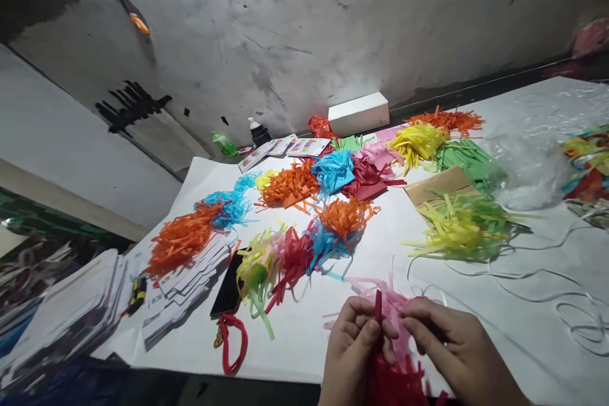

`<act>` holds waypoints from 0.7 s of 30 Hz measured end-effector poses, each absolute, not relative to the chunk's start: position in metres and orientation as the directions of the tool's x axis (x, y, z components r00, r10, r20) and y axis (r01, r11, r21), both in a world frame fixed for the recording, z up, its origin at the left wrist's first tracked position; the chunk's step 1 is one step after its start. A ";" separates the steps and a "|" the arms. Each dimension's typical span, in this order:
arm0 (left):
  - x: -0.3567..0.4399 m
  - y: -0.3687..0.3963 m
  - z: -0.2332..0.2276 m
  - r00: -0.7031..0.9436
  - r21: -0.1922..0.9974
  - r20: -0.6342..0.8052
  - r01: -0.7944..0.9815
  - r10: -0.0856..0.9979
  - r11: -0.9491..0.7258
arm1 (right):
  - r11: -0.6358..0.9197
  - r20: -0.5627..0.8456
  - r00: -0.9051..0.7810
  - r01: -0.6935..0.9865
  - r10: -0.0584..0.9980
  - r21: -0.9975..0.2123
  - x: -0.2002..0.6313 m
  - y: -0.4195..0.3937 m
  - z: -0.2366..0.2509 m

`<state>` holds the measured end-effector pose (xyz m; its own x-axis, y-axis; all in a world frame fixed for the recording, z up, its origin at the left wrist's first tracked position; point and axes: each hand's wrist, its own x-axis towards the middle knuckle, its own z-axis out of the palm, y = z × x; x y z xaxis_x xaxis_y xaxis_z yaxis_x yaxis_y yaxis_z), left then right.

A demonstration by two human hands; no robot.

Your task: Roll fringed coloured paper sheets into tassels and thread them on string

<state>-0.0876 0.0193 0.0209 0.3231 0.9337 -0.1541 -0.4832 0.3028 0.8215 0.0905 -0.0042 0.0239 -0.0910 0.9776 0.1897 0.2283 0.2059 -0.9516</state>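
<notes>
My left hand [354, 346] is closed around a red paper tassel [392, 384], with its narrow rolled end standing up between thumb and fingers. The red fringe hangs down below, toward the bottom edge. My right hand [450, 342] is beside it, thumb and fingertips pinched together close to the tassel; what they pinch is too fine to make out. Behind both hands lies a pink paper fringe [392, 295], partly hidden by them. A white string [523, 274] winds over the table to the right.
Fringed paper bundles, among them an orange one [185, 238] and a yellow one [419, 139], cover the white table [380, 244]. A phone [229, 288] with a red strap [234, 355] lies left. Stacked cards [195, 279] and clear plastic [528, 168] flank them. A white box [359, 114] stands behind.
</notes>
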 end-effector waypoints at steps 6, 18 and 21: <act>-0.082 0.020 0.016 0.337 0.788 -0.172 -0.517 0.926 0.335 | 0.254 0.206 -0.182 0.308 0.962 -0.917 0.088 -0.011 0.024; -0.089 0.005 0.026 0.171 0.996 -0.052 -0.062 0.984 0.063 | -0.319 -0.266 -0.282 -0.161 0.922 -0.934 0.094 -0.002 0.034; -0.095 0.009 0.021 0.213 0.996 0.062 0.042 0.975 -0.073 | -0.379 -0.284 -0.358 -0.230 0.889 -0.896 0.090 -0.002 0.026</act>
